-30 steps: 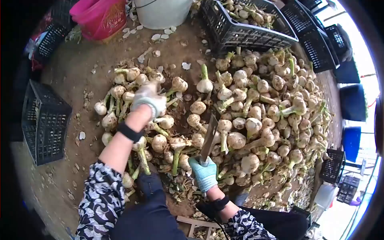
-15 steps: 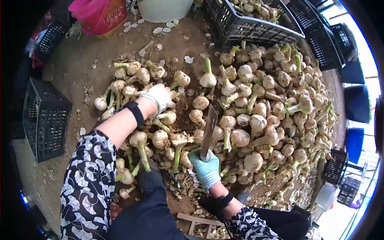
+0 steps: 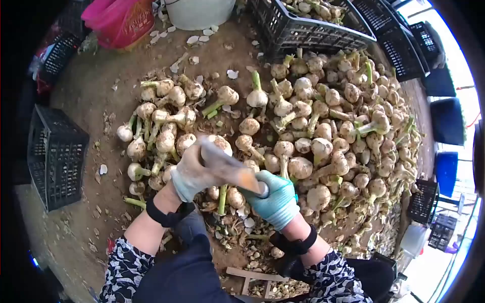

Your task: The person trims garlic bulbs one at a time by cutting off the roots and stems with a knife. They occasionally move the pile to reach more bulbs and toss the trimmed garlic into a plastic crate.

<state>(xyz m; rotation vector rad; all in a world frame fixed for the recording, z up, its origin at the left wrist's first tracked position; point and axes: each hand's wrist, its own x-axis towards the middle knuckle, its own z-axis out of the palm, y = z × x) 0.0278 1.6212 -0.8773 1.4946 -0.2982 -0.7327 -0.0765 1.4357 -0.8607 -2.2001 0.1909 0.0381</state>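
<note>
My left hand (image 3: 194,174), in a pale glove, is curled close against the blurred blade of a knife (image 3: 225,160); what its fingers hold is hidden. A garlic bulb (image 3: 220,144) shows just beyond the blade. The knife's handle end is in my right hand (image 3: 275,198), which wears a light green glove and is closed around it. Beneath and around both hands lie dirty garlic bulbs with green stems. A looser group of garlic (image 3: 165,141) is on the left, and a large heap (image 3: 331,144) spreads to the right.
A black crate (image 3: 313,38) holding garlic stands at the top, beside a white bucket (image 3: 199,12) and a pink bucket (image 3: 121,22). Another black crate (image 3: 58,156) is at the left. A wooden frame (image 3: 257,275) lies near my legs. More crates line the right side.
My left hand has come back from the left group toward my right hand. The knife has swung from upright to slanting left, meeting my left hand. The view has shifted slightly.
</note>
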